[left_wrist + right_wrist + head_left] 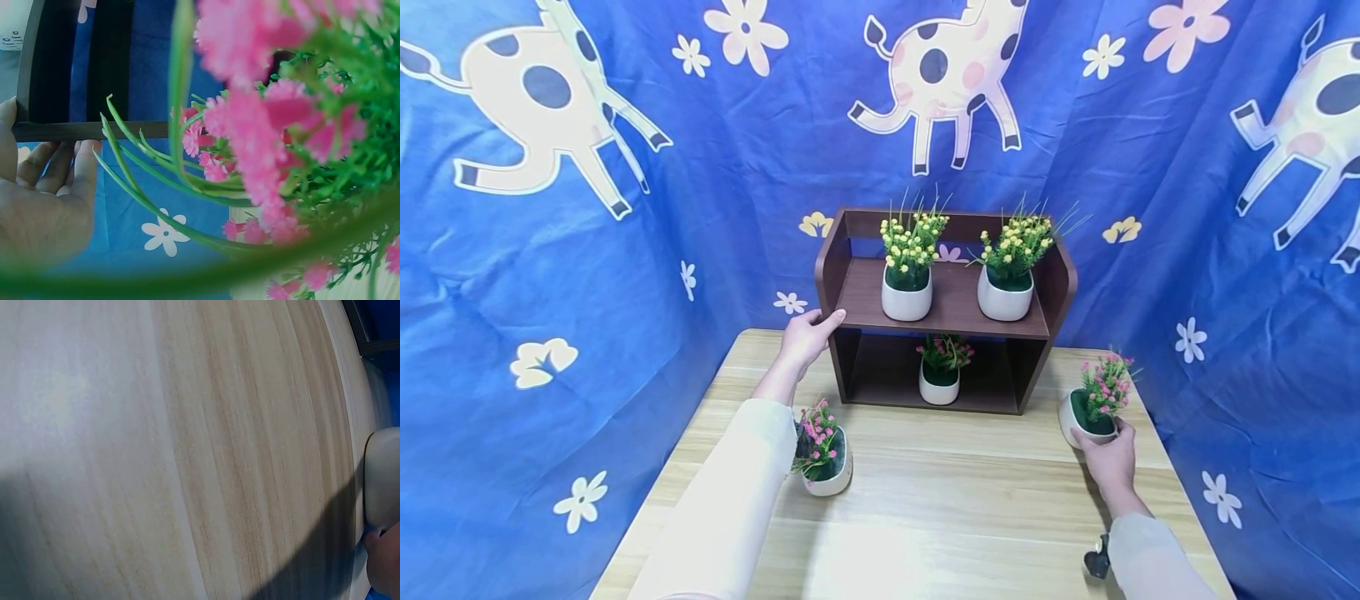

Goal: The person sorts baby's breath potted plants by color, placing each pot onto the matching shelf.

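My left hand grips the left side panel of a dark brown two-tier shelf, thumb on the front edge and fingers round the outer side. In the left wrist view that hand shows beside the panel. At the right of the table, my right hand holds the white pot of a pink-flowered artificial plant between thumb and fingers. Whether that pot touches the table, I cannot tell. The right wrist view catches only part of the hand at the white pot.
Two yellow-flowered potted plants stand on the upper tier. A pink-flowered potted plant sits in the lower tier. Another pink-flowered plant stands beside my left forearm. Blue patterned cloth surrounds the wooden table.
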A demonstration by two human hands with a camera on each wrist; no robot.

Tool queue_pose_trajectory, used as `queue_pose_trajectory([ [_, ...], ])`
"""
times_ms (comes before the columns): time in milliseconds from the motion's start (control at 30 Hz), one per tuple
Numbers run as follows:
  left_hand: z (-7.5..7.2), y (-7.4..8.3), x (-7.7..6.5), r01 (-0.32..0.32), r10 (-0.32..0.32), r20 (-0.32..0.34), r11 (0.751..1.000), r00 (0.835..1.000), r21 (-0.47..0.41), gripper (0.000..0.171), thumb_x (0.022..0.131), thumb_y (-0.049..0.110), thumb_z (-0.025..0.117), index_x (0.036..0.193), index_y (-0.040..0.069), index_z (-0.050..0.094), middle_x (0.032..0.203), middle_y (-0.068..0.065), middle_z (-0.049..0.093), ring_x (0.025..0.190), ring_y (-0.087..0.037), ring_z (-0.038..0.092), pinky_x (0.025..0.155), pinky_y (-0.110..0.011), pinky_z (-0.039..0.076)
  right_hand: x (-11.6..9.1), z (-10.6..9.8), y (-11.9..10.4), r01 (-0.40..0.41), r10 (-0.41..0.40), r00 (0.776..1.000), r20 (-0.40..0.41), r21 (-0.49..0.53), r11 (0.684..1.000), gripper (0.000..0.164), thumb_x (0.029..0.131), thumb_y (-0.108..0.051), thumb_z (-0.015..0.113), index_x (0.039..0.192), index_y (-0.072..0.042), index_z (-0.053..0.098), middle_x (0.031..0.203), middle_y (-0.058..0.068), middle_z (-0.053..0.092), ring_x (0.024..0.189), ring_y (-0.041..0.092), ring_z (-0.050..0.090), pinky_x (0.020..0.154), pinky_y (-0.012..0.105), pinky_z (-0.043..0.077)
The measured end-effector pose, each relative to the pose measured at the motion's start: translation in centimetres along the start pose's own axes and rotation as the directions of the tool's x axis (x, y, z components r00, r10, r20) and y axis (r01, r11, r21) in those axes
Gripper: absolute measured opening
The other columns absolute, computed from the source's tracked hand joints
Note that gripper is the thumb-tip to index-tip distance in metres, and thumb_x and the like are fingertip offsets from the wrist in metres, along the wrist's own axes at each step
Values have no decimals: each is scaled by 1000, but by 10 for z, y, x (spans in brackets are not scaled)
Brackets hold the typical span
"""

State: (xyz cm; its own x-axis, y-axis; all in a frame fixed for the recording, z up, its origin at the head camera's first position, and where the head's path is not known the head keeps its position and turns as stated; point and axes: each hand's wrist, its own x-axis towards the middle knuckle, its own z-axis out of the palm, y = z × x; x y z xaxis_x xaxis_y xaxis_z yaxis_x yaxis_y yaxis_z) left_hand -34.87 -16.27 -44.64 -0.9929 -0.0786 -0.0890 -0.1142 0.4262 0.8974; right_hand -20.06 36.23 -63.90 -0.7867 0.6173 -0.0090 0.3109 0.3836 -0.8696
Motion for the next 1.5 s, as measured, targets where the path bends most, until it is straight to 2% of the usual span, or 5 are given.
queue_pose_trajectory([
  [233, 0, -1, 1, 4, -4, 4, 1000, 1000, 0, 66, 87, 63, 67, 132, 16, 64, 129, -13, 66, 113, -30, 67, 101, -43, 55, -3, -1, -1, -39, 39, 999, 0, 19, 999, 98, 80, -35, 84, 153, -7, 26, 155, 27, 40, 142, 45, 40, 118, 55, 32],
  [567, 0, -2, 2, 4, -4, -3, 1000, 1000, 2, 68, 86, 65, 67, 133, 16, 63, 128, -13, 67, 110, -29, 68, 99, -43, 55, -7, 0, 0, -38, 39, 999, -12, 47, 998, 98, 79, -31, 86, 153, -6, 26, 156, 27, 38, 142, 46, 39, 119, 55, 30],
  [800, 0, -4, 3, -2, 2, -12, 1000, 1000, 16, 68, 86, 66, 67, 132, 16, 64, 126, -13, 67, 108, -28, 68, 99, -43, 55, -13, -3, -4, -51, 54, 998, -33, 69, 996, 98, 77, -26, 87, 154, -8, 28, 157, 25, 40, 143, 44, 38, 119, 54, 30],
  [1300, -1, -3, 2, -1, 1, -4, 1000, 1000, 11, 69, 86, 66, 67, 133, 16, 64, 127, -13, 67, 110, -29, 69, 99, -42, 55, -37, 0, -14, -50, 56, 998, -31, 172, 984, 100, 78, -25, 88, 154, -8, 26, 157, 24, 39, 145, 40, 38, 122, 53, 27],
  [1500, 0, -2, 2, -1, 1, -3, 1000, 1000, 1, 67, 86, 65, 67, 131, 16, 65, 126, -12, 67, 109, -29, 68, 99, -43, 55, -47, 3, -18, -53, 57, 998, -14, 213, 976, 100, 78, -23, 88, 154, -6, 25, 157, 23, 39, 143, 39, 41, 120, 52, 32],
])
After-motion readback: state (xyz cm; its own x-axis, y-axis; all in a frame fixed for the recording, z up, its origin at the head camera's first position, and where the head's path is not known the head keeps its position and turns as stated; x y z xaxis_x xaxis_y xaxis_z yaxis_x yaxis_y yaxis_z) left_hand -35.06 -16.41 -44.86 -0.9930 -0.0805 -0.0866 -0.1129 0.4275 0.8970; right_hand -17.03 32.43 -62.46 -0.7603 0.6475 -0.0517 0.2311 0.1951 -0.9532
